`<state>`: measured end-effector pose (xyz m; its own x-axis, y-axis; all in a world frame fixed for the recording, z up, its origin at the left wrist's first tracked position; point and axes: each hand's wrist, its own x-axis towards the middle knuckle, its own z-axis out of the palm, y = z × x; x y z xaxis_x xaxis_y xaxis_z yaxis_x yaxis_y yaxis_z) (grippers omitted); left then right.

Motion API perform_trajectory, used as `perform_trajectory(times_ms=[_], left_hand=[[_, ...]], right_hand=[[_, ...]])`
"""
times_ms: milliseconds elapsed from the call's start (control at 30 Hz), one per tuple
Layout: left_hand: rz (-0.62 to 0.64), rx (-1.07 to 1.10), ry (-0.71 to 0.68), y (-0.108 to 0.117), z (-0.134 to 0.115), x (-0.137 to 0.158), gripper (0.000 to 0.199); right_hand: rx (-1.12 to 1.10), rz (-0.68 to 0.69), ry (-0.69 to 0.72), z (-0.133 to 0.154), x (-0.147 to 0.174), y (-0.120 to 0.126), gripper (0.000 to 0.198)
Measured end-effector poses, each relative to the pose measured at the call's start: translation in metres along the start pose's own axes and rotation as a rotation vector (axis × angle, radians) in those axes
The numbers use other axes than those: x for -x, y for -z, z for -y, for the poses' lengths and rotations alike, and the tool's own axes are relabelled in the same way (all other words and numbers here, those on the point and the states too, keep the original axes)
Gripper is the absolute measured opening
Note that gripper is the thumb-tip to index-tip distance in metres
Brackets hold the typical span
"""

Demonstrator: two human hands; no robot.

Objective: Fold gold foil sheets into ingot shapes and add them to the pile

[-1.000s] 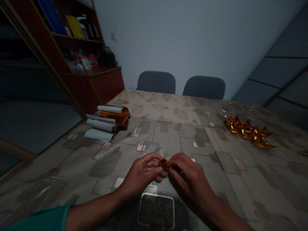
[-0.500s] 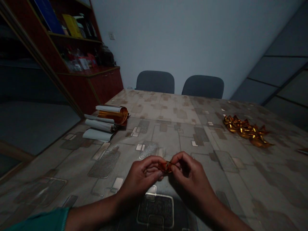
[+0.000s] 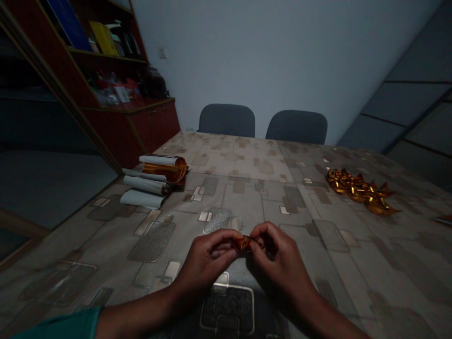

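A small piece of folded gold foil paper (image 3: 243, 243) is held between both hands, low in the middle of the view above the table. My left hand (image 3: 213, 254) is closed on its left end, thumb below and fingers behind. On its right end, my right hand (image 3: 275, 247) pinches it between thumb and forefinger. The fingers hide much of the foil's shape. Over to the right, several shiny folded gold foil pieces (image 3: 363, 190) lie grouped on the table. At the left rests a stack of curled gold and white foil sheets (image 3: 155, 181).
A patterned cloth covers the table (image 3: 243, 193). Two grey chairs, a left one (image 3: 226, 120) and a right one (image 3: 296, 126), stand at the far edge against the wall. A red-brown cabinet (image 3: 141, 127) with filled shelves is at the back left. Some flat object (image 3: 443, 220) lies at the right edge.
Both hands stay in nearly the same place on the foil paper, with slight finger movement and the foil turned a little. The whole view has shifted very slightly.
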<state>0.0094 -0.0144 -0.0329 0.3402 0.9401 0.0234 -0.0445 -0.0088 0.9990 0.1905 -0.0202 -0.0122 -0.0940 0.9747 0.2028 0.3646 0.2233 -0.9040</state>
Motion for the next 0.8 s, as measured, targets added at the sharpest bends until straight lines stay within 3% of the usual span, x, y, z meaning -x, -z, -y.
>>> perform_trajectory(times_ms=[200,400,567,700,800], left_hand=[[-0.148,0.056,-0.053,0.003,-0.004,-0.007,0.016],[-0.041,0.257,0.125,0.003,0.007,-0.006,0.023],[-0.03,0.241,0.148,0.004,0.006,-0.006,0.026],[-0.036,0.316,0.156,0.004,0.0,-0.009,0.035],[0.004,0.401,0.14,0.003,-0.001,-0.011,0.036]], right_hand=[[-0.197,0.079,-0.094,0.003,0.002,0.004,0.01],[0.005,0.079,0.073,0.002,-0.001,0.002,0.004],[0.076,0.123,0.145,0.003,-0.001,0.007,0.003],[0.017,0.11,0.093,0.0,-0.001,0.008,0.018],[0.046,0.095,0.125,0.001,0.0,0.006,0.008]])
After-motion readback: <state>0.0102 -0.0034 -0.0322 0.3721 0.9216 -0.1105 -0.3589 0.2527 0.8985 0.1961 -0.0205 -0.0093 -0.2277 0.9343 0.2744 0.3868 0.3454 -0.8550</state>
